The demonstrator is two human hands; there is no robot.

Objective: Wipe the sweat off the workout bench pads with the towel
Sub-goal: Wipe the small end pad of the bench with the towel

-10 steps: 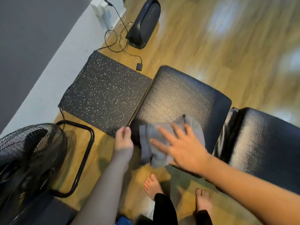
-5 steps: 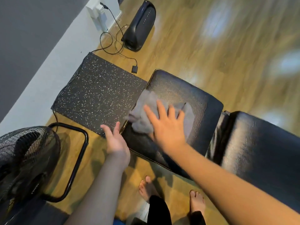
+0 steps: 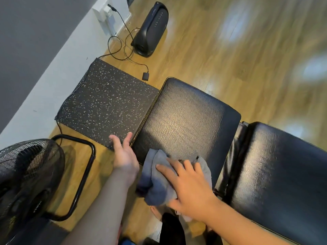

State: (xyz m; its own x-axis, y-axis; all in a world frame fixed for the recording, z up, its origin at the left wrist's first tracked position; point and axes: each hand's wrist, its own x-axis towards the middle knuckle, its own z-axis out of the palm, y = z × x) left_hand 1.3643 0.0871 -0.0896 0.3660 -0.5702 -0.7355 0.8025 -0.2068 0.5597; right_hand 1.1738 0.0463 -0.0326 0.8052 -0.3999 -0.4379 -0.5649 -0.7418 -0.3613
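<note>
The gray towel [image 3: 159, 181] is pressed flat by the right hand [image 3: 191, 188] at the bench [image 3: 185, 119] pad's 6 o'clock edge; the left hand [image 3: 123, 154] is held wide.

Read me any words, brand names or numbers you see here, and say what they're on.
No text here is readable.
Black speaker: a row of small light marks down its top, too small to read.
Floor fan: faint marking low on its grille, too blurred to read.
Seat pad, towel: no lettering visible.
</note>
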